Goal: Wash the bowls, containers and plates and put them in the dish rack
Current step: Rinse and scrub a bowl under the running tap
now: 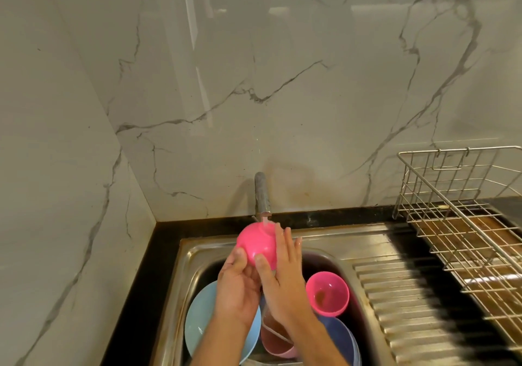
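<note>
While unwashed dishes wait in the near sink (339, 255), the left hand (236, 286) grips a pink bowl (255, 245) under the far tap (262, 193); the right hand (282, 275) lies flat-fingered against its side. Rinsing, I judge; next it goes right to the rack (463, 224). The bowl's mouth faces away, axis near-to-far.

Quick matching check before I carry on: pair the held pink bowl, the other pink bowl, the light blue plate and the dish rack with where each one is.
Things:
1. held pink bowl
2. second pink bowl
3. light blue plate
4. dish rack

Places:
A. on the drainboard, right of the sink
B. under the tap, between both hands
C. in the sink, left side
D. in the sink, right side, opening up

Pairs: 1-B, 2-D, 3-C, 4-A
</note>
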